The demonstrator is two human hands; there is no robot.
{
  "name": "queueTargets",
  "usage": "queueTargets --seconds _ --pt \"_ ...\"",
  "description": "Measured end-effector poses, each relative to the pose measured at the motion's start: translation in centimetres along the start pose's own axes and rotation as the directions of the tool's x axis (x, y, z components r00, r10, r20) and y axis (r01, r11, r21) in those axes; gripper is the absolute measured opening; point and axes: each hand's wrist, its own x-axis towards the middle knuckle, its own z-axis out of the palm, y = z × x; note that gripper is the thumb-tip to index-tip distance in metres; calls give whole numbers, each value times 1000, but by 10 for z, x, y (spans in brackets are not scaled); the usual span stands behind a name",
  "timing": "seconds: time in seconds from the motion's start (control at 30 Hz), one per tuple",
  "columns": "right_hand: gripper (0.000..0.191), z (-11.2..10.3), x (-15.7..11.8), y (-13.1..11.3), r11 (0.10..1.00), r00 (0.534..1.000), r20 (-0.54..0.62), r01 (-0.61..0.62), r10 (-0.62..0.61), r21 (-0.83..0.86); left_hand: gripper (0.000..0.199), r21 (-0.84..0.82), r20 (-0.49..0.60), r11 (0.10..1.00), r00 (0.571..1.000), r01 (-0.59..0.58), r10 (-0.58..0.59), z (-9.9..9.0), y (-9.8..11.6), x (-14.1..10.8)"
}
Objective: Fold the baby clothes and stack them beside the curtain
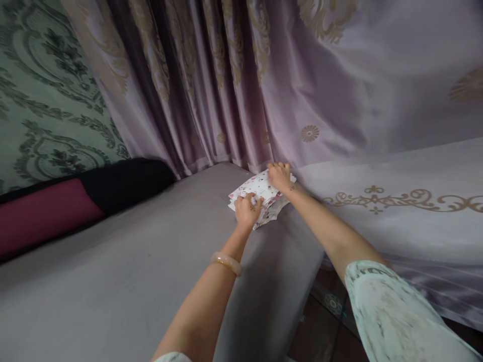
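A folded white cloth point(260, 187) with small pink and red prints lies in layers near the far corner of a grey padded surface point(151, 261). My left hand point(247, 211), below a pale bangle point(226, 263), is on the cloth's near left part with its fingers curled and a bit of white fabric between them. At the cloth's far right part is my right hand point(279, 177), its fingers bent down onto the fabric. The fingertips of the right hand are partly hidden.
Purple curtains point(313, 90) with gold patterns hang behind and to the right. A black and dark red cushion-like item point(49, 211) lies along the green patterned wall point(53, 100). Dark floor point(320, 327) shows past the right edge of the surface.
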Motion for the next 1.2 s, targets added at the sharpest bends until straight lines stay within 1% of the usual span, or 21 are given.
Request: queueTargets --seconds 0.1,0.2,0.27,0.33,0.4,0.47,0.53,0.6,0.67,0.73,0.83,0.9,0.93,1.0,1.07,1.13,1.2 --pt "36 0 -18 -29 994 996 85 32 -41 103 50 36 41 998 998 -44 42 3 -6 -3" --pt "43 3 -38 -56 981 986 114 99 -119 168 61 48 99 992 989 -113 107 1 -19 -8" --pt "47 7 -49 -68 978 985 108 118 -138 172 68 57 118 986 982 -158 150 -7 -35 -14" --pt "50 12 -54 -75 981 986 100 115 -132 159 68 95 116 979 978 -182 171 -19 -60 -22" --pt "51 17 -55 -79 984 989 88 106 -119 143 64 172 107 969 981 -177 161 -37 -92 -32" --pt "51 23 -54 -80 986 991 74 96 -107 133 62 276 82 948 987 -156 138 -61 -129 -46" --pt "51 28 -51 -81 988 993 67 92 -101 126 61 366 50 921 991 -134 124 -89 -166 -62" --pt "50 32 -49 -82 989 993 63 91 -99 120 58 443 15 891 995 -95 98 -120 -199 -81" --pt "49 35 -47 -84 990 993 67 87 -95 113 57 504 -17 863 999 -35 50 -152 -223 -102" --pt "49 37 -45 -85 991 992 85 80 -89 108 56 567 -52 821 998 63 -41 -183 -240 -124" --pt "49 37 -43 -85 992 990 108 77 -88 102 58 633 -84 740 970 229 -229 -223 -256 -157" --pt "49 37 -42 -86 993 989 123 72 -83 93 58 648 -122 684 933 334 -340 -242 -263 -176" --pt "48 36 -43 -87 994 988 130 68 -79 87 58 651 -146 661 916 374 -374 -250 -266 -184" --pt "45 32 -45 -94 995 989 124 70 -79 77 56 660 -180 631 901 408 -395 -258 -270 -197" --pt "42 27 -51 -107 992 992 77 99 -104 76 56 681 -189 615 907 397 -376 -260 -270 -204" --pt "39 19 -60 -126 982 986 21 162 -165 95 55 709 -187 596 915 377 -357 -259 -267 -205" --pt "37 11 -69 -150 961 970 3 242 -245 137 54 732 -182 577 919 364 -349 -257 -261 -204"
